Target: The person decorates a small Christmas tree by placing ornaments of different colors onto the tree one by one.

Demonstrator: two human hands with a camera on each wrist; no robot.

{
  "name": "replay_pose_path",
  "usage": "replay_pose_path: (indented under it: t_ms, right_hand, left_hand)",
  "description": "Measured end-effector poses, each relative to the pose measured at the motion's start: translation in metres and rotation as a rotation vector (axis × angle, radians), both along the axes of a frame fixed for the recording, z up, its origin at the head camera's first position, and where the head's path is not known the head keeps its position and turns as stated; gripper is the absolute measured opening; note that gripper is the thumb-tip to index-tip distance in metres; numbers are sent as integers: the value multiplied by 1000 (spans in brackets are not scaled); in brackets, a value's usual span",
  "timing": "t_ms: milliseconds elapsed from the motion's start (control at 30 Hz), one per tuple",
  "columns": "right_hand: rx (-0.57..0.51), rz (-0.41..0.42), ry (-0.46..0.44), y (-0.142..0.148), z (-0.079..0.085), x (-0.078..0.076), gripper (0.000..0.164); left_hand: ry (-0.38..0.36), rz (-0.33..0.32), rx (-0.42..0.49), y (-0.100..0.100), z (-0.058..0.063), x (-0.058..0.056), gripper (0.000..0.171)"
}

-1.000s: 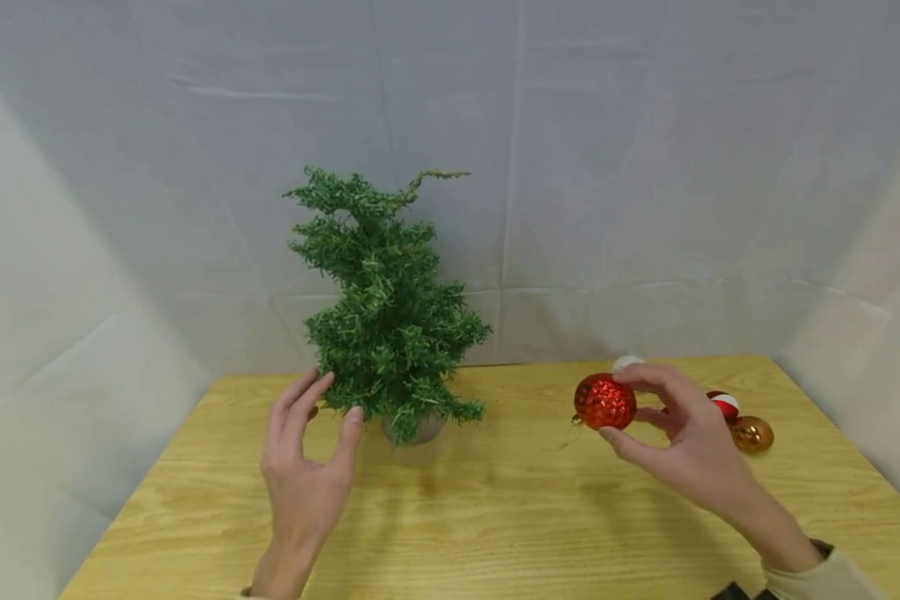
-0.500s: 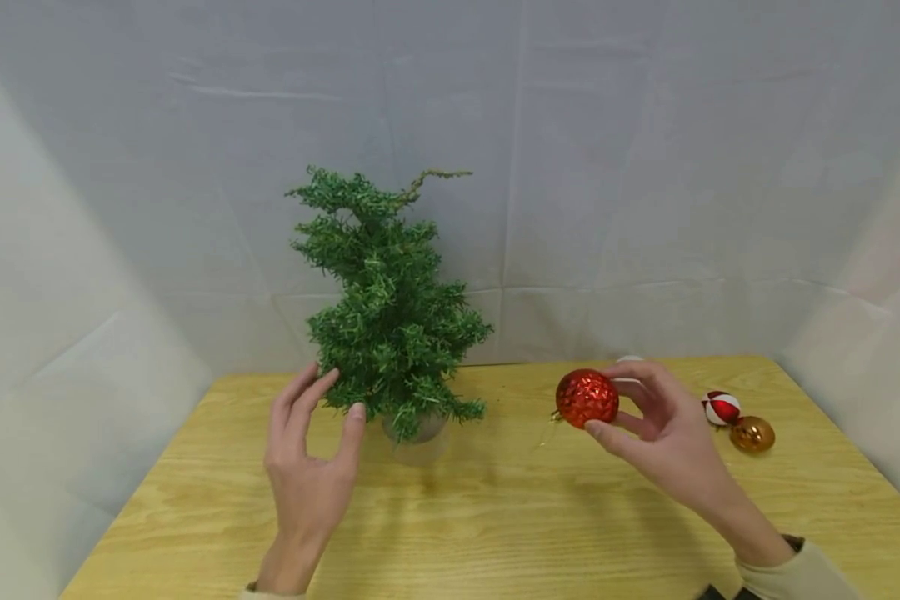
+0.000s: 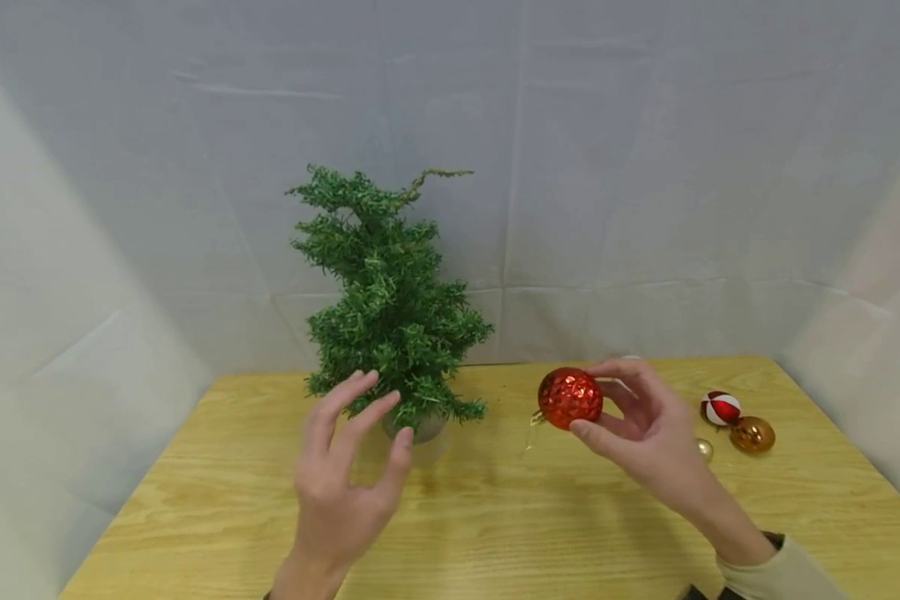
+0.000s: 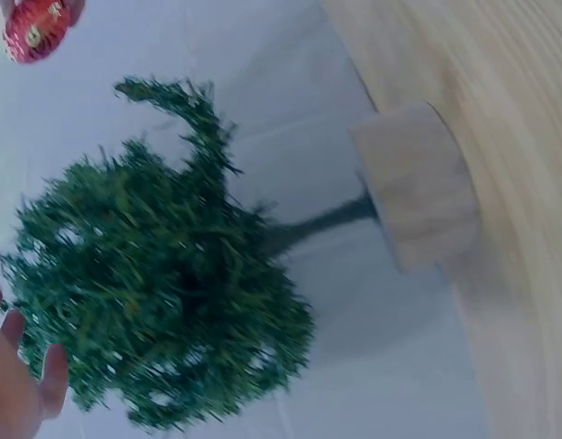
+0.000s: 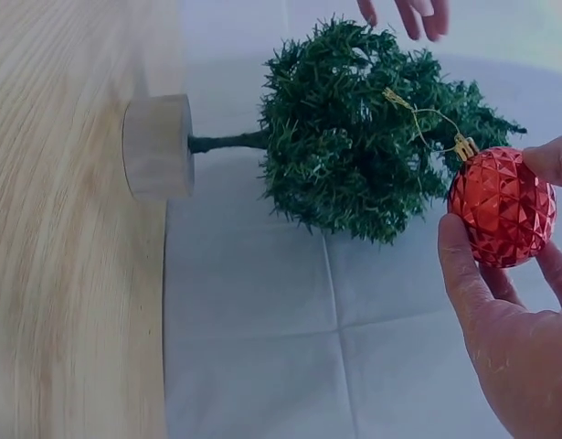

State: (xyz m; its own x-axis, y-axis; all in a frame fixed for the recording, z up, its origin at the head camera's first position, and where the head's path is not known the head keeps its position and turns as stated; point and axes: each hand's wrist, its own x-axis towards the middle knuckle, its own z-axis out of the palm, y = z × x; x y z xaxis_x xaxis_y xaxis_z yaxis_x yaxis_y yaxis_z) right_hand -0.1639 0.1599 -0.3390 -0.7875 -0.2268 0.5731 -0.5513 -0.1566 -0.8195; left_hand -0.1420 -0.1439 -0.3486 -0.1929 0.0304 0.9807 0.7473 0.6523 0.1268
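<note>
My right hand holds a shiny red faceted Christmas bauble between thumb and fingers, above the table. In the right wrist view the bauble has a gold cap and a loop of gold string. Left of it stands a small green artificial Christmas tree on a round wooden base. My left hand hovers in front of the tree's lower left side, fingers spread and holding nothing. Part of the tree base is hidden behind its fingertips in the head view.
On the right of the wooden table lie a red and white bauble, an amber bauble and a small gold bauble. A white ball is mostly hidden behind my right hand. Pale cloth hangs behind.
My right hand has carried the red bauble left toward the tree, uncovering the small gold bauble. My left hand has shifted right, in front of the lower branches.
</note>
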Motion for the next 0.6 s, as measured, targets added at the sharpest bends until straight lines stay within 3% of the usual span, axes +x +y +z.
replay_pose_path:
  t_ms: [133, 267, 433, 600]
  right_hand:
    - [-12, 4, -4, -5, 1, 1, 56]
    - [-33, 15, -11, -9, 2, 3, 56]
    - [-53, 61, -23, -14, 4, 3, 55]
    - [-80, 103, 15, -20, 5, 3, 55]
  left_hand:
    - [-49, -85, -83, 9, 5, 5, 32]
    - [-108, -127, -153, 18, 6, 8, 28]
    - [-169, -97, -198, 31, 4, 9, 28]
    - [-170, -59, -195, 42, 4, 9, 26]
